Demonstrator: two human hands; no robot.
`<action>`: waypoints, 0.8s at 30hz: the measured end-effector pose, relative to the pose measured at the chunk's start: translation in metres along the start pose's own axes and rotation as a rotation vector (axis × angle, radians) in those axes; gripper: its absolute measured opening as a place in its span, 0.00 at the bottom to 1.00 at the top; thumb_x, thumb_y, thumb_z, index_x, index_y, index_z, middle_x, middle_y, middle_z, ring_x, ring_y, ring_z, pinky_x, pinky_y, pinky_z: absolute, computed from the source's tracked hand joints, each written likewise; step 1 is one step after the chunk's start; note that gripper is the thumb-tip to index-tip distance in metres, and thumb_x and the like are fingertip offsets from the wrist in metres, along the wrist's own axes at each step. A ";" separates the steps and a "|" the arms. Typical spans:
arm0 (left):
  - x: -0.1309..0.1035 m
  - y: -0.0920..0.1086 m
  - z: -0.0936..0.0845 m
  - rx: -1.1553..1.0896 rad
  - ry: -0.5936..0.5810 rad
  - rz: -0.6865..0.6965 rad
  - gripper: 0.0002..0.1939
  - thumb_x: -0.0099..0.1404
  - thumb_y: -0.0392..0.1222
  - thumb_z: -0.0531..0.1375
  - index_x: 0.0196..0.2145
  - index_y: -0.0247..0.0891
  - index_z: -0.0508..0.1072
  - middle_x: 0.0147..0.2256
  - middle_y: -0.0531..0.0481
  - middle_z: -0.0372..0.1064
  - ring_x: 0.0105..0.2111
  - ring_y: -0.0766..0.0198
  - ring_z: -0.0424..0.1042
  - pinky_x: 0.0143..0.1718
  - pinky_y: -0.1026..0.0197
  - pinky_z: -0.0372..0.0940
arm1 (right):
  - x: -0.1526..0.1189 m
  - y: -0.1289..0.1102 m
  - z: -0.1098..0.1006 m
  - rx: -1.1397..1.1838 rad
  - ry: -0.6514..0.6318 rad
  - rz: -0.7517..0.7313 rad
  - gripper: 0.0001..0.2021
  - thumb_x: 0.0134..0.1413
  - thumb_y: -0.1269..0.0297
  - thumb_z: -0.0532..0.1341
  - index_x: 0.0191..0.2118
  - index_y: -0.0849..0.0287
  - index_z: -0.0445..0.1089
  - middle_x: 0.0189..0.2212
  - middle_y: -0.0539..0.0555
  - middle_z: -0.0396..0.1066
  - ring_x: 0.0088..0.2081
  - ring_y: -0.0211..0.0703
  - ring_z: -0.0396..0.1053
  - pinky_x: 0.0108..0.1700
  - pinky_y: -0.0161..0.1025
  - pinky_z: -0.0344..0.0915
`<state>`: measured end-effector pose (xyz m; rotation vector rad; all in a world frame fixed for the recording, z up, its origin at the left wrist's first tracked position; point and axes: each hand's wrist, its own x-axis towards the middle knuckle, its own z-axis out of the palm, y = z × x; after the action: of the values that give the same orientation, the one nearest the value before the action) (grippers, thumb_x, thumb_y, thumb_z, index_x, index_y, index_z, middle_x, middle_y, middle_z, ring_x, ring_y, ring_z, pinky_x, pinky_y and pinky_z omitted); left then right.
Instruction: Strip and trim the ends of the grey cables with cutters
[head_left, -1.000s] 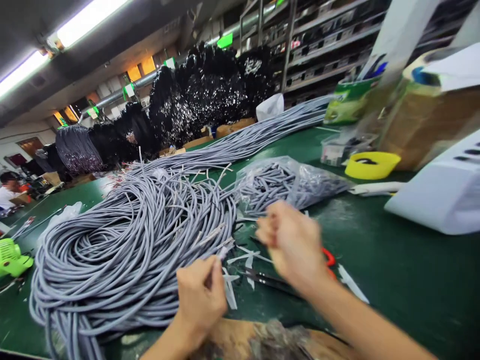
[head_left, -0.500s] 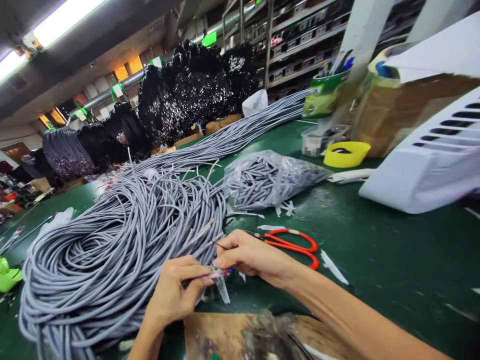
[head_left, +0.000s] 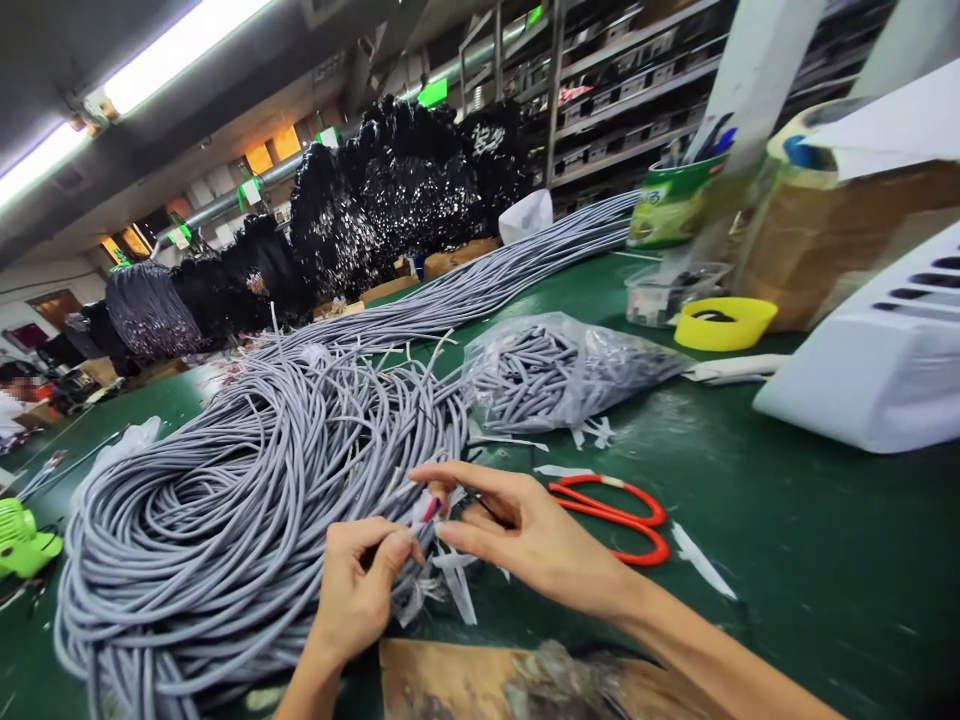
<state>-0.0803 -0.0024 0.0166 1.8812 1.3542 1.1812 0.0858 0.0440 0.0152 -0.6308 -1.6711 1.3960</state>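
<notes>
My left hand (head_left: 367, 580) pinches the end of a grey cable, where red and blue wires (head_left: 430, 510) and whitish wrapping show. Just to the right, my right hand (head_left: 510, 525) has its thumb by the wires and its index finger stretched out above them; a thin dark strand shows by its curled fingers. Behind both hands lies a large coil of grey cables (head_left: 225, 500). Red-handled scissors (head_left: 619, 515) rest on the green table (head_left: 810, 560) right of my right hand, their blades hidden behind it.
A clear bag of short grey pieces (head_left: 555, 365) lies beyond the scissors. At right are a yellow ring (head_left: 726, 325), a green can (head_left: 671, 205) and a white slotted plastic casing (head_left: 862, 400). A brown board (head_left: 442, 680) lies at the near edge.
My right hand has opened from its pinch, its index finger now extended, baring more of the red and blue wires. The view has shifted, moving the scene slightly right and down.
</notes>
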 end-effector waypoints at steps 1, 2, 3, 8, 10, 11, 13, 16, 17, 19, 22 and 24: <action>0.000 -0.001 0.000 -0.002 -0.009 -0.005 0.25 0.62 0.53 0.50 0.17 0.32 0.70 0.14 0.54 0.54 0.15 0.72 0.50 0.18 0.66 0.49 | 0.000 0.000 0.001 -0.028 0.019 -0.028 0.18 0.46 0.61 0.60 0.45 0.59 0.68 0.29 0.48 0.64 0.16 0.25 0.43 0.17 0.29 0.43; 0.000 -0.001 0.000 -0.003 -0.019 -0.008 0.25 0.62 0.53 0.50 0.17 0.31 0.70 0.14 0.54 0.54 0.15 0.72 0.49 0.18 0.66 0.48 | 0.000 0.000 0.001 -0.058 0.040 -0.058 0.16 0.46 0.61 0.60 0.43 0.59 0.70 0.29 0.49 0.65 0.17 0.26 0.46 0.17 0.29 0.46; -0.001 -0.002 -0.001 -0.006 -0.027 -0.011 0.25 0.62 0.53 0.50 0.18 0.31 0.70 0.14 0.54 0.54 0.15 0.72 0.49 0.18 0.66 0.48 | 0.001 0.001 0.002 -0.086 0.058 -0.083 0.13 0.45 0.61 0.61 0.39 0.59 0.72 0.28 0.50 0.66 0.18 0.28 0.50 0.19 0.30 0.49; -0.001 -0.005 -0.001 -0.013 0.015 -0.009 0.24 0.62 0.52 0.51 0.19 0.31 0.72 0.14 0.54 0.56 0.15 0.71 0.51 0.17 0.67 0.50 | 0.008 0.010 0.006 -0.116 0.091 0.040 0.16 0.44 0.54 0.60 0.19 0.63 0.69 0.15 0.48 0.61 0.19 0.33 0.54 0.20 0.31 0.52; -0.001 -0.007 0.002 0.026 0.087 0.011 0.22 0.62 0.50 0.52 0.21 0.31 0.73 0.16 0.52 0.60 0.17 0.70 0.55 0.19 0.67 0.52 | 0.008 0.012 0.010 -0.171 0.090 0.029 0.17 0.46 0.54 0.59 0.17 0.62 0.67 0.13 0.46 0.58 0.18 0.32 0.52 0.20 0.31 0.50; -0.001 -0.008 0.004 0.060 0.128 0.014 0.21 0.62 0.49 0.52 0.21 0.32 0.73 0.16 0.52 0.61 0.17 0.69 0.56 0.19 0.67 0.53 | 0.006 0.012 0.011 -0.234 0.089 -0.013 0.16 0.47 0.57 0.59 0.17 0.62 0.66 0.14 0.46 0.58 0.18 0.32 0.52 0.21 0.32 0.51; -0.001 -0.011 0.010 0.158 0.204 0.012 0.18 0.62 0.45 0.52 0.22 0.32 0.74 0.17 0.51 0.63 0.18 0.68 0.58 0.21 0.66 0.54 | 0.001 0.010 0.014 -0.387 0.093 -0.135 0.14 0.49 0.62 0.57 0.17 0.61 0.66 0.15 0.47 0.59 0.18 0.32 0.54 0.21 0.32 0.51; 0.000 -0.014 0.017 0.328 0.200 0.077 0.15 0.63 0.39 0.52 0.24 0.33 0.74 0.18 0.50 0.64 0.19 0.67 0.60 0.22 0.66 0.54 | -0.006 0.004 0.012 -0.523 0.115 -0.325 0.13 0.52 0.67 0.54 0.20 0.61 0.68 0.16 0.49 0.62 0.19 0.34 0.57 0.23 0.32 0.53; 0.001 -0.014 0.017 0.367 0.132 0.117 0.15 0.63 0.37 0.52 0.24 0.33 0.74 0.19 0.50 0.64 0.19 0.67 0.61 0.22 0.66 0.54 | -0.006 0.002 0.010 -0.537 0.137 -0.363 0.12 0.52 0.68 0.54 0.21 0.61 0.68 0.17 0.49 0.63 0.20 0.34 0.58 0.23 0.32 0.54; 0.001 -0.011 0.013 0.397 -0.078 0.181 0.14 0.62 0.36 0.52 0.24 0.34 0.74 0.18 0.51 0.64 0.19 0.68 0.61 0.22 0.67 0.55 | -0.003 0.003 0.004 -0.534 0.186 -0.351 0.11 0.51 0.68 0.54 0.21 0.60 0.68 0.18 0.50 0.63 0.21 0.35 0.59 0.25 0.33 0.54; 0.001 -0.006 -0.002 0.351 -0.256 0.183 0.12 0.62 0.38 0.54 0.26 0.34 0.75 0.18 0.52 0.63 0.19 0.68 0.60 0.22 0.67 0.55 | 0.008 0.011 -0.005 -0.438 0.200 -0.095 0.11 0.47 0.66 0.57 0.18 0.61 0.65 0.16 0.48 0.61 0.19 0.34 0.55 0.23 0.33 0.52; 0.001 -0.005 -0.015 0.253 -0.190 0.142 0.13 0.62 0.40 0.53 0.33 0.33 0.76 0.22 0.49 0.67 0.22 0.67 0.63 0.24 0.66 0.58 | 0.015 0.017 -0.008 -0.339 0.161 0.062 0.10 0.45 0.65 0.58 0.18 0.61 0.64 0.14 0.46 0.57 0.18 0.33 0.51 0.21 0.32 0.49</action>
<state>-0.0956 -0.0001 0.0197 2.2378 1.3337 0.9007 0.0824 0.0648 0.0035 -0.9669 -1.7835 1.0779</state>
